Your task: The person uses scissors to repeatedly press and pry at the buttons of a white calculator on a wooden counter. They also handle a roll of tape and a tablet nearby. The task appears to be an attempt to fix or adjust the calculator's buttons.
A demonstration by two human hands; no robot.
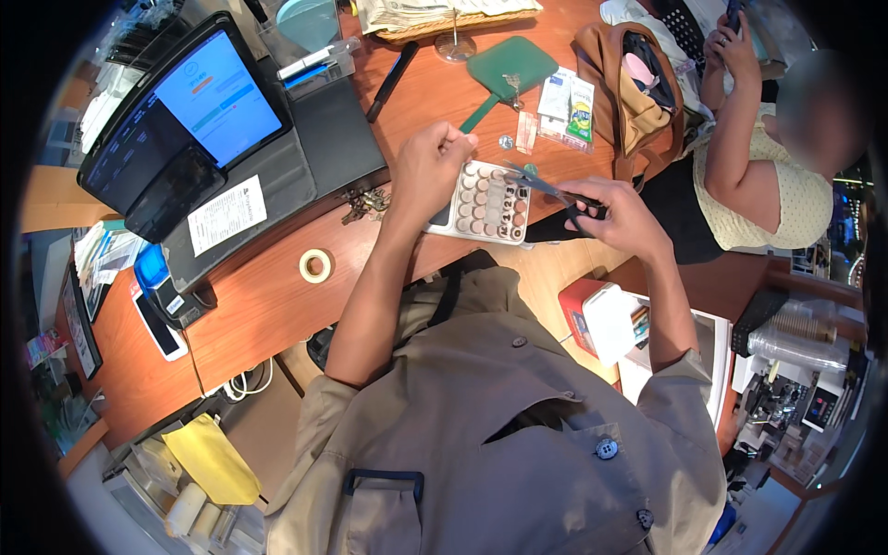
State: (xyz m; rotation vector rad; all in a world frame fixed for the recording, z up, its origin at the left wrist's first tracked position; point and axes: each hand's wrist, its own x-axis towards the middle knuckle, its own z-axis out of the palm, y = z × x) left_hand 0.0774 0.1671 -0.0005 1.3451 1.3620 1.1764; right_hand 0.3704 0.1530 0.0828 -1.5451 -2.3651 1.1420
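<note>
Landmark: the calculator [488, 202], pale and round-keyed, lying tilted on the brown table [268, 305] just ahead of my chest.

Far left of the calculator: a point-of-sale screen [205, 97] lit blue, and below it a small card reader [159, 282] with a phone [159, 328] beside it.

Left of the calculator: a roll of tape [315, 265] lying flat, well apart from it; nearer in, a bunch of keys [366, 201] on the table.

Left hand [427, 166]: my grip is closed in a pinch at the calculator's upper left corner. I cannot tell whether the fingertips hold something small or only the corner.

Calculator look: rows of brownish round keys on a white body, a few dark keys on the right side, the near edge hanging over the table's edge.

Right of the calculator: my right hand [618, 215], grip closed on the scissors [555, 190], dark handles in my fingers, blades reaching left over the calculator's right edge.

Doing it well, as I judge: keep the pinch steady, bring the blade tips in slowly, cut clear of the keys and of my left fingertips.

Above the calculator: a green flat pouch [511, 67] and small packets [566, 102].

Far right: a brown bag [622, 102], and another person [754, 185] seated at the table.
</note>
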